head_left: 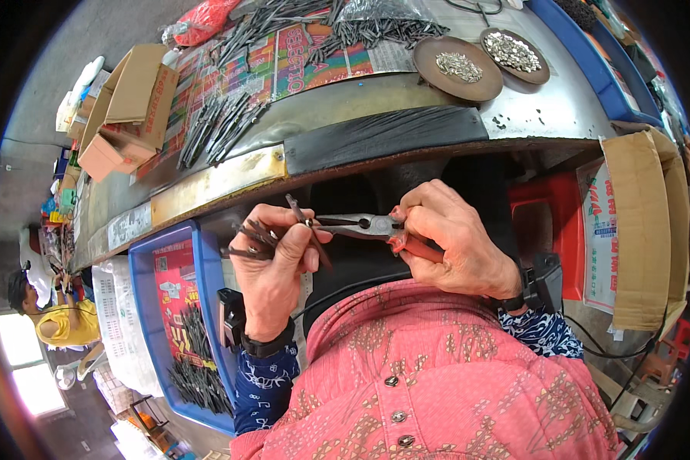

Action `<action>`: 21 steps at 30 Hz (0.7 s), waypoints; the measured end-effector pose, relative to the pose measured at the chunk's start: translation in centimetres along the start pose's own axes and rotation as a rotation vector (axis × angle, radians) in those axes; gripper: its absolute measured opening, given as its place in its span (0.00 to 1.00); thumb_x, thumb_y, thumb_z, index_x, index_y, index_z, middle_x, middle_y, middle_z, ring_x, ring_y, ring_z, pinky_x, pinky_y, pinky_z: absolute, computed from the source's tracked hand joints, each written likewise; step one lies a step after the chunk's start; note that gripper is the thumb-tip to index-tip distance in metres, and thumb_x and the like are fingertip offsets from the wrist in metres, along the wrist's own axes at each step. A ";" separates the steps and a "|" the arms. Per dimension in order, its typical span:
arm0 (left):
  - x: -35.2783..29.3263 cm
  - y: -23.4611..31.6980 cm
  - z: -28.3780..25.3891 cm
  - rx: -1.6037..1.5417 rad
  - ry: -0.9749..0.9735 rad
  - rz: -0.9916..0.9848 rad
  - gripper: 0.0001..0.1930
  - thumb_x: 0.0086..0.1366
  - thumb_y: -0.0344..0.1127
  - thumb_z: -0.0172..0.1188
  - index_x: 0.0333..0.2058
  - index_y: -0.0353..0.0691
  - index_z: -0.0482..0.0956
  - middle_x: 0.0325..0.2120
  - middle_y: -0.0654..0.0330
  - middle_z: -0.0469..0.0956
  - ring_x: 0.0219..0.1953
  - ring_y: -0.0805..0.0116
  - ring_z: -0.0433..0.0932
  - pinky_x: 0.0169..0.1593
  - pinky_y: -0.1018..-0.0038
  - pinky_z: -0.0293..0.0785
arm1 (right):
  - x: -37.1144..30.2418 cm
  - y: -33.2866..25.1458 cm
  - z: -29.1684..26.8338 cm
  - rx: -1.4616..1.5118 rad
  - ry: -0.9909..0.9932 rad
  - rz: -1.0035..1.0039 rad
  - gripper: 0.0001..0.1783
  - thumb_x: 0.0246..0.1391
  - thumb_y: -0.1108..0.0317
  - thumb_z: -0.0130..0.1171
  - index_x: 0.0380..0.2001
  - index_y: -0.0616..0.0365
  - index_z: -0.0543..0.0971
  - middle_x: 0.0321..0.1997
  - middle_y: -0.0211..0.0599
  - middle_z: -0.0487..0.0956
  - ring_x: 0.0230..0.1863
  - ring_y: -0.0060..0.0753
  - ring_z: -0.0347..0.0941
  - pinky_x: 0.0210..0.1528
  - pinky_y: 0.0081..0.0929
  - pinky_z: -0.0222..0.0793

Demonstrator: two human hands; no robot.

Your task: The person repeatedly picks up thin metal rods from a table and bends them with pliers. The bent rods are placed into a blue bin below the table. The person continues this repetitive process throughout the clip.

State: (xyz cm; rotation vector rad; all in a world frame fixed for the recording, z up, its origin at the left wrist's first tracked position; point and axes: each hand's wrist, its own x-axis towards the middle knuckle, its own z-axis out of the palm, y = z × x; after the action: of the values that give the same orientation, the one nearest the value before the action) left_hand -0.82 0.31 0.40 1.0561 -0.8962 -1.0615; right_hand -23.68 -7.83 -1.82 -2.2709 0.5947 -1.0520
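My right hand (pixel 448 241) is closed around the red handles of a pair of pliers (pixel 364 226), held level above my lap. The jaws point left, with their tips at a dark thin strip (pixel 317 247) pinched between my left thumb and fingers. A small shiny spot shows on that strip beside the jaws; whether the tips grip it I cannot tell. Several more dark strips (pixel 257 236) stick out between the fingers of my left hand (pixel 272 268), which is closed on them.
Beyond my hands runs the bench edge with a black pad (pixel 383 138). Loose dark strips (pixel 218 129), a cardboard box (pixel 134 107) and two brown dishes (pixel 429 57) of small metal pieces lie on the bench. A blue crate (pixel 226 337) stands left; a carton (pixel 640 230) stands right.
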 end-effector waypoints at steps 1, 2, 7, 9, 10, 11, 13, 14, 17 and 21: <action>0.1 0.1 -0.1 -0.043 -0.007 -0.040 0.05 0.70 0.26 0.62 0.41 0.32 0.76 0.32 0.50 0.82 0.21 0.77 0.75 0.23 0.83 0.67 | 0.0 -0.1 0.0 -0.096 0.027 -0.019 0.09 0.45 0.75 0.68 0.31 0.59 0.79 0.36 0.38 0.74 0.38 0.43 0.72 0.40 0.35 0.66; 0.1 0.1 -0.2 -0.128 -0.007 -0.080 0.05 0.71 0.28 0.62 0.41 0.33 0.76 0.31 0.49 0.83 0.20 0.77 0.74 0.22 0.83 0.65 | 0.0 -0.2 0.0 -0.169 0.025 -0.019 0.09 0.45 0.74 0.69 0.30 0.57 0.79 0.38 0.37 0.74 0.40 0.40 0.72 0.43 0.37 0.64; 0.1 0.4 -0.5 -0.207 -0.014 -0.233 0.05 0.71 0.30 0.62 0.41 0.35 0.77 0.28 0.50 0.83 0.16 0.78 0.71 0.19 0.86 0.61 | 0.1 -0.5 -0.1 -0.303 0.061 -0.108 0.10 0.43 0.71 0.70 0.30 0.55 0.79 0.40 0.36 0.73 0.41 0.40 0.72 0.46 0.40 0.63; 0.1 0.5 -0.6 -0.252 -0.072 -0.244 0.05 0.71 0.30 0.62 0.41 0.36 0.77 0.28 0.50 0.83 0.15 0.79 0.70 0.19 0.86 0.61 | 0.2 -0.6 -0.1 -0.325 0.071 -0.126 0.10 0.42 0.71 0.70 0.30 0.55 0.79 0.40 0.36 0.73 0.41 0.40 0.72 0.46 0.40 0.63; 0.1 0.6 -0.6 -0.232 -0.062 -0.273 0.05 0.71 0.30 0.62 0.41 0.36 0.77 0.28 0.50 0.83 0.15 0.79 0.70 0.19 0.86 0.61 | 0.2 -0.6 -0.2 -0.332 0.071 -0.132 0.10 0.42 0.70 0.70 0.29 0.55 0.79 0.40 0.37 0.73 0.40 0.40 0.72 0.45 0.40 0.63; 0.1 0.6 -0.6 -0.233 -0.060 -0.282 0.05 0.71 0.30 0.62 0.41 0.36 0.77 0.28 0.50 0.83 0.15 0.79 0.70 0.19 0.86 0.61 | 0.2 -0.6 -0.3 -0.339 0.071 -0.137 0.10 0.41 0.70 0.69 0.29 0.55 0.79 0.40 0.37 0.73 0.40 0.40 0.72 0.45 0.39 0.63; 0.1 0.6 -0.6 -0.237 -0.069 -0.298 0.05 0.70 0.29 0.62 0.41 0.36 0.77 0.28 0.50 0.83 0.15 0.79 0.70 0.19 0.86 0.61 | 0.0 -0.6 -0.5 -0.325 0.017 -0.119 0.11 0.41 0.71 0.69 0.29 0.54 0.78 0.39 0.37 0.72 0.39 0.40 0.71 0.44 0.39 0.64; 0.1 0.5 -0.6 -0.241 -0.079 -0.305 0.05 0.70 0.29 0.62 0.41 0.36 0.76 0.28 0.50 0.83 0.15 0.79 0.70 0.19 0.86 0.62 | -0.1 -0.6 -0.6 -0.323 -0.013 -0.109 0.11 0.41 0.71 0.69 0.29 0.54 0.78 0.38 0.36 0.72 0.38 0.40 0.71 0.44 0.39 0.64; 0.1 0.4 -0.7 -0.212 -0.110 -0.284 0.05 0.69 0.27 0.63 0.40 0.36 0.76 0.28 0.49 0.83 0.16 0.80 0.71 0.19 0.86 0.63 | -0.4 -0.4 -0.6 -0.324 -0.053 -0.102 0.11 0.42 0.72 0.67 0.30 0.55 0.76 0.36 0.36 0.71 0.37 0.41 0.70 0.40 0.38 0.65; -0.1 0.3 -0.6 -0.149 -0.131 -0.182 0.07 0.66 0.23 0.64 0.41 0.33 0.76 0.29 0.49 0.84 0.17 0.80 0.72 0.22 0.85 0.67 | -0.6 0.4 0.1 -0.062 -0.086 -0.037 0.10 0.43 0.75 0.65 0.30 0.57 0.75 0.33 0.38 0.71 0.35 0.44 0.69 0.37 0.39 0.66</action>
State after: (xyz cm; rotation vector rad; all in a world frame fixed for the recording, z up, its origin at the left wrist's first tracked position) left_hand -0.25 0.62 0.54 0.9649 -0.8221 -1.3418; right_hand -24.00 -7.76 -2.46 -2.3759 0.5585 -0.9602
